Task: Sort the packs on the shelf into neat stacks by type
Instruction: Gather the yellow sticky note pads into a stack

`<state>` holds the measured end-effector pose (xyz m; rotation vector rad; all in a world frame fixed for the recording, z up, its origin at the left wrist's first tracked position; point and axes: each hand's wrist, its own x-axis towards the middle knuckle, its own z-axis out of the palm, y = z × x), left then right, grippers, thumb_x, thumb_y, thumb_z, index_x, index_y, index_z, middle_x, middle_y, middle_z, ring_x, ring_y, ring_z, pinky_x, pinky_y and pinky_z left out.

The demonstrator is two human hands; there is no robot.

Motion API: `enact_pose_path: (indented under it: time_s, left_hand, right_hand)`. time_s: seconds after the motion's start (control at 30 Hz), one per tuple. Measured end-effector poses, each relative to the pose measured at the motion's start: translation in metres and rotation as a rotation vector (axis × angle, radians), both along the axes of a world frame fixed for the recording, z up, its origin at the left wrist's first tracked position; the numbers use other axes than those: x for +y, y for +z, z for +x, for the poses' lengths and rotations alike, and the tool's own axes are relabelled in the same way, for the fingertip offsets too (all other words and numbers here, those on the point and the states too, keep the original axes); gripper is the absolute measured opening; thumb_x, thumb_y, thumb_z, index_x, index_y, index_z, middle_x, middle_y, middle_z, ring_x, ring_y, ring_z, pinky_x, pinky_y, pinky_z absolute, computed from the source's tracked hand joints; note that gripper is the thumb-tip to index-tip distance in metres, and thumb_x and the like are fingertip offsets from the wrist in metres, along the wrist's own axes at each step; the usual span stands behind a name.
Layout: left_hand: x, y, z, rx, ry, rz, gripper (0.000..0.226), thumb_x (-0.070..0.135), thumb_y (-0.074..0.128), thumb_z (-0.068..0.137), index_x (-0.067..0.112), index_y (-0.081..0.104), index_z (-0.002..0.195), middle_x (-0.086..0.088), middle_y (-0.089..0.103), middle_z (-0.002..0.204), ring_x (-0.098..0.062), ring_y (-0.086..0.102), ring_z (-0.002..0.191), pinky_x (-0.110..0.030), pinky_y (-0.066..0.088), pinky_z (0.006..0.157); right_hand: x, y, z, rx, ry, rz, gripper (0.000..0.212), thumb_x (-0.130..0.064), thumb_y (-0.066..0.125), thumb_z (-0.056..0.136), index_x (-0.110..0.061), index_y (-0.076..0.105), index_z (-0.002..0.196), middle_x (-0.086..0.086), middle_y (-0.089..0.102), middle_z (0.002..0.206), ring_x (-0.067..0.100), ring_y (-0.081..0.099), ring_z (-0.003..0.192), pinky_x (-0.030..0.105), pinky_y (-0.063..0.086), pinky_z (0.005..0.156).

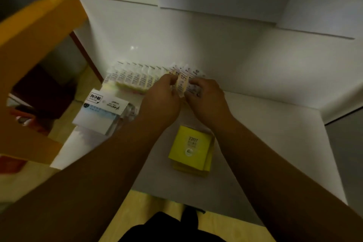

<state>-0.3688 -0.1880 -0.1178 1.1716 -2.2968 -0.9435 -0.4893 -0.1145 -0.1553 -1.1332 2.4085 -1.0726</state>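
Pinching a few small pale packs (pixel 181 84) upright between curled fingers, the left grip (pixel 163 96) and the right grip (pixel 206 98) meet near the back of the white shelf (pixel 275 143). Just behind them, a row of similar packs (pixel 133 78) stands along the back wall. A stack of yellow packs (pixel 191 149) lies nearer the front edge. A stack of white packs (pixel 102 112) sits at the shelf's left edge.

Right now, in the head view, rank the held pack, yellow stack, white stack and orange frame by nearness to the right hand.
1. held pack, pinched between right hand and left hand.
2. yellow stack, just below the hand, toward the shelf front.
3. white stack, beyond the left hand, at the shelf's left edge.
4. orange frame, far left, off the shelf.
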Motion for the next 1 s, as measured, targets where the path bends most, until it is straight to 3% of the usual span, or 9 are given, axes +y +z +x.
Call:
enact_pose_path:
  time_s: [0.2,0.33,0.5,0.63,0.73,0.87,1.0]
  left_hand:
    - [0.001,0.003,-0.011,-0.081,-0.063,0.013,0.046,0.014,0.048,0.095,0.019,0.048,0.141,-0.005,0.055,0.14,-0.024,0.052,0.127,-0.037,0.044,0.105]
    - [-0.003,0.005,-0.019,-0.06,-0.061,0.096,0.047,0.011,0.051,0.093,0.019,0.049,0.139,-0.005,0.056,0.138,-0.024,0.053,0.125,-0.038,0.045,0.103]
    - [0.001,0.009,-0.023,0.029,-0.094,0.113,0.034,0.011,0.055,0.092,0.023,0.057,0.124,-0.001,0.061,0.124,-0.018,0.059,0.109,-0.026,0.048,0.083]
    - [0.01,0.016,-0.027,0.157,-0.217,0.286,0.025,0.009,0.053,0.093,0.025,0.059,0.112,0.006,0.06,0.112,-0.008,0.056,0.099,-0.021,0.05,0.078]
    - [0.017,0.017,-0.03,0.296,-0.258,0.471,0.035,-0.003,0.051,0.087,0.027,0.061,0.101,0.003,0.064,0.115,-0.009,0.06,0.108,-0.034,0.053,0.091]
    - [0.026,0.009,-0.036,0.381,-0.255,0.612,0.041,-0.011,0.047,0.083,0.025,0.064,0.094,0.0,0.069,0.112,-0.012,0.065,0.107,-0.035,0.056,0.087]
    - [0.026,0.006,-0.044,0.425,-0.186,0.816,0.04,-0.019,0.039,0.085,0.011,0.064,0.091,-0.006,0.071,0.111,-0.018,0.07,0.1,-0.033,0.057,0.078]
  right_hand:
    - [-0.007,-0.007,-0.004,-0.043,-0.012,0.038,0.044,-0.044,0.068,0.086,-0.034,0.06,0.128,0.004,0.052,0.135,0.03,0.054,0.121,0.042,0.044,0.105]
    - [-0.008,-0.006,-0.007,-0.079,-0.067,0.009,0.046,-0.042,0.071,0.086,-0.029,0.061,0.129,0.006,0.052,0.132,0.027,0.057,0.118,0.038,0.045,0.105]
    - [-0.006,0.0,-0.001,-0.181,-0.192,-0.016,0.052,-0.045,0.062,0.093,-0.023,0.053,0.138,0.009,0.052,0.135,0.025,0.057,0.117,0.04,0.047,0.103]
    - [-0.001,0.009,-0.001,-0.327,-0.314,-0.127,0.044,-0.044,0.053,0.097,-0.02,0.057,0.133,0.002,0.064,0.124,0.017,0.063,0.107,0.031,0.054,0.084]
    - [0.01,0.013,0.0,-0.338,-0.356,-0.169,0.039,-0.047,0.047,0.102,-0.02,0.058,0.128,-0.004,0.067,0.111,0.012,0.064,0.095,0.02,0.044,0.063]
    - [0.027,0.013,-0.002,-0.254,-0.357,-0.139,0.035,-0.047,0.046,0.102,-0.022,0.058,0.124,-0.008,0.064,0.101,0.011,0.061,0.087,0.019,0.04,0.06]
    - [0.04,0.014,-0.009,-0.229,-0.327,-0.124,0.039,-0.045,0.056,0.098,-0.021,0.056,0.129,-0.004,0.067,0.108,0.014,0.063,0.096,0.028,0.046,0.074]
